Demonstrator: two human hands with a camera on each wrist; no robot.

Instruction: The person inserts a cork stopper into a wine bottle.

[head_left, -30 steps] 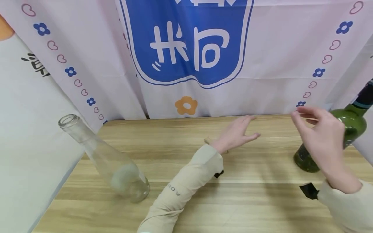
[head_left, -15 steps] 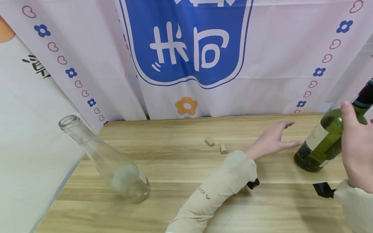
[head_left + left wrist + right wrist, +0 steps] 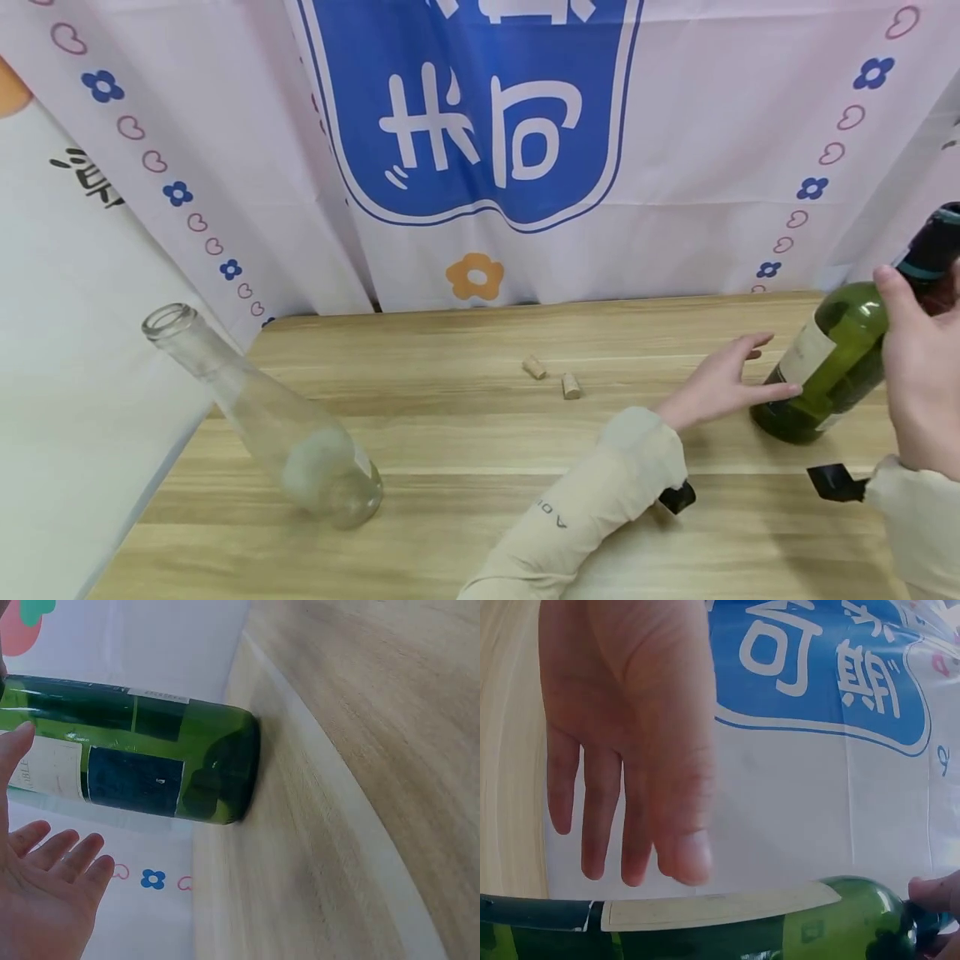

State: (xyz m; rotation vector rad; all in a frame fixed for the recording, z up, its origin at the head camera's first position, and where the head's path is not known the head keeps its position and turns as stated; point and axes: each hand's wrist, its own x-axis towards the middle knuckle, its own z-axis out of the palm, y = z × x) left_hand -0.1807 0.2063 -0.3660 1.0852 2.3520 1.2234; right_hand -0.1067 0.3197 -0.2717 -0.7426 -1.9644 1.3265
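Note:
A green wine bottle (image 3: 847, 350) with a cream label and black neck stands on the table at the right of the head view. My right hand (image 3: 926, 367) grips its neck; the right wrist view shows thumb and fingers (image 3: 937, 892) there. My left hand (image 3: 720, 387) reaches towards the lower body with thumb and fingers spread. In the left wrist view the left hand (image 3: 52, 900) has its thumb in front of the label and its other fingers to one side. The right wrist view shows those fingers apart from the glass.
Two corks, one cork (image 3: 535, 367) and another cork (image 3: 571, 386), lie mid-table. A clear glass bottle (image 3: 300, 442) stands at the left. A printed cloth (image 3: 675, 208) hangs behind the wooden table (image 3: 450, 467).
My left hand has moved right, away from the corks and towards the wine bottle, uncovering them. My right hand has moved right and taken hold of the bottle's neck.

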